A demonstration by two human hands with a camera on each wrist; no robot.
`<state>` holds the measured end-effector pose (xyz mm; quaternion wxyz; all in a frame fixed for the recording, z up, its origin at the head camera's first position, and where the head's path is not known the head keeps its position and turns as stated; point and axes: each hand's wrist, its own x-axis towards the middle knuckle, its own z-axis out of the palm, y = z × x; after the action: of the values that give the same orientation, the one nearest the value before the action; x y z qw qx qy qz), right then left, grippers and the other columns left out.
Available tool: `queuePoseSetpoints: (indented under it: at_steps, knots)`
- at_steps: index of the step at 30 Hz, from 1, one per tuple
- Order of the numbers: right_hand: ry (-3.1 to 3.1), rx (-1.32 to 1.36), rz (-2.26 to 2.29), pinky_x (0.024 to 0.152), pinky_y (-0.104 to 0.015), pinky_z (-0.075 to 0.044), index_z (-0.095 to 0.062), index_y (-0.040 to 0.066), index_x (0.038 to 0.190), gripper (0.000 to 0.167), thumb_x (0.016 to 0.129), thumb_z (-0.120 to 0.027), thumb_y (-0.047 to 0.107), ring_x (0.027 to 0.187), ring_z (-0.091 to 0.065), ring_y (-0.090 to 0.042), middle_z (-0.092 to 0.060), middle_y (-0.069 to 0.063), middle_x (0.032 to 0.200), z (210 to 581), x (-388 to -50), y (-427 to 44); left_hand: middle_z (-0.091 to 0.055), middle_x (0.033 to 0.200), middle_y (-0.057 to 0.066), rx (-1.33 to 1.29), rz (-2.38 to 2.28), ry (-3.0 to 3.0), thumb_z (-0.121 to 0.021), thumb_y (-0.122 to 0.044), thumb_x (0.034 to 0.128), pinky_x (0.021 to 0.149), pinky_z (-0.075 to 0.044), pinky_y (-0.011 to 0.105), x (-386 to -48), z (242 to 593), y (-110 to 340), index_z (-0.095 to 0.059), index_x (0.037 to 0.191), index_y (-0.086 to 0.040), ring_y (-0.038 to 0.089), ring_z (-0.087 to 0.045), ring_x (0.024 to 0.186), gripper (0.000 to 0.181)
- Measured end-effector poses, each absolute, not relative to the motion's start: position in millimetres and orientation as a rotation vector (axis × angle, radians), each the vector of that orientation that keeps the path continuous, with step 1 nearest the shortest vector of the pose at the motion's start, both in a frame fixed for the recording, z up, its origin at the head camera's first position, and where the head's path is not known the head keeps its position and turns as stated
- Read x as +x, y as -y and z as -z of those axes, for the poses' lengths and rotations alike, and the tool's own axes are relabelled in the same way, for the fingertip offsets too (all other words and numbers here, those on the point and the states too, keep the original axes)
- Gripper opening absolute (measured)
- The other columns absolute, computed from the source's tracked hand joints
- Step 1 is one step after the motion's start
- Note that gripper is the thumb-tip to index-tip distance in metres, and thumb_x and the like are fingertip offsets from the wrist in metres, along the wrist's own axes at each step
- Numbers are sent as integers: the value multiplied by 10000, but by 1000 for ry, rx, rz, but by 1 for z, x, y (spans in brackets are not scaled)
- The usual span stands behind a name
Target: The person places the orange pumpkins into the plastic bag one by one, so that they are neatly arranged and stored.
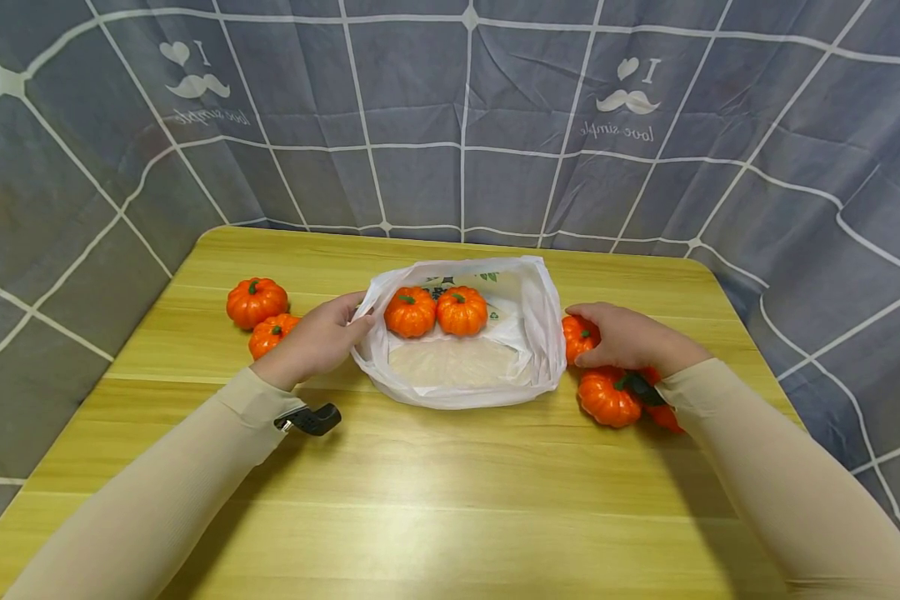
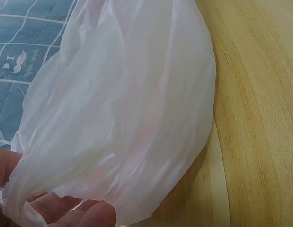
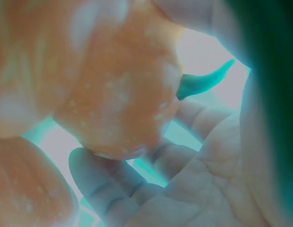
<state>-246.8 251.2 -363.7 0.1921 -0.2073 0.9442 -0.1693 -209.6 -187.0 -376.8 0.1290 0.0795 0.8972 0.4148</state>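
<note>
A small orange pumpkin (image 1: 579, 338) sits just right of the white plastic bag (image 1: 457, 395), the right hand (image 1: 628, 335) curled around it. The left hand (image 1: 326, 333) pinches the bag's left edge. Inside the open bag lie two pumpkins (image 1: 410, 312) side by side. More pumpkins (image 1: 609, 398) lie near the right wrist, and another pair (image 1: 257, 302) beyond the left hand, on the wooden table (image 1: 450, 500).

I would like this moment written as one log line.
left hand: holds white bag rim | right hand: grips pumpkin beside bag | inside bag: two pumpkins
</note>
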Motion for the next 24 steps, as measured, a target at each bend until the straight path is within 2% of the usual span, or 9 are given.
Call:
queuePoseSetpoints:
  at_steps: [8, 14, 17, 24]
  knots:
    - [-2663, -553, 483, 1195, -645, -349, -419, -18, 1569, 814, 896, -819, 203, 1379, -484, -475, -503, -295, 1515, 363, -246, -251, -636, 1344, 152, 254, -1225, -2607, -504, -283, 1116, 995, -456, 424, -210, 380, 187, -369, 1641, -117, 314, -592, 1105, 566]
    - [-2661, -545, 500, 1210, -646, -326, -404, -19, 1578, 826, 892, -808, 200, 1404, -459, -483, -477, -303, 1538, 362, -247, -251, -679, 1023, 149, 266, -1222, -2614, -506, -246, 1108, 799, -494, 356, -211, 383, 185, -468, 1572, -99, 285, -625, 878, 488]
    - [-2663, -555, 502, 1211, -645, -324, -408, -23, 1574, 830, 886, -815, 204, 1406, -459, -486, -478, -306, 1537, 362, -246, -251, -657, 920, 125, 284, -1207, -2624, -513, -242, 1105, 758, -491, 341, -211, 385, 183, -516, 1521, -85, 258, -610, 820, 445]
    - [-2666, -572, 510, 1209, -632, -337, -431, -10, 1563, 807, 880, -814, 186, 1389, -479, -469, -504, -291, 1518, 364, -247, -252, -638, 882, 103, 304, -1189, -2632, -526, -237, 1100, 730, -484, 337, -214, 388, 181, -578, 1427, -65, 238, -592, 788, 374]
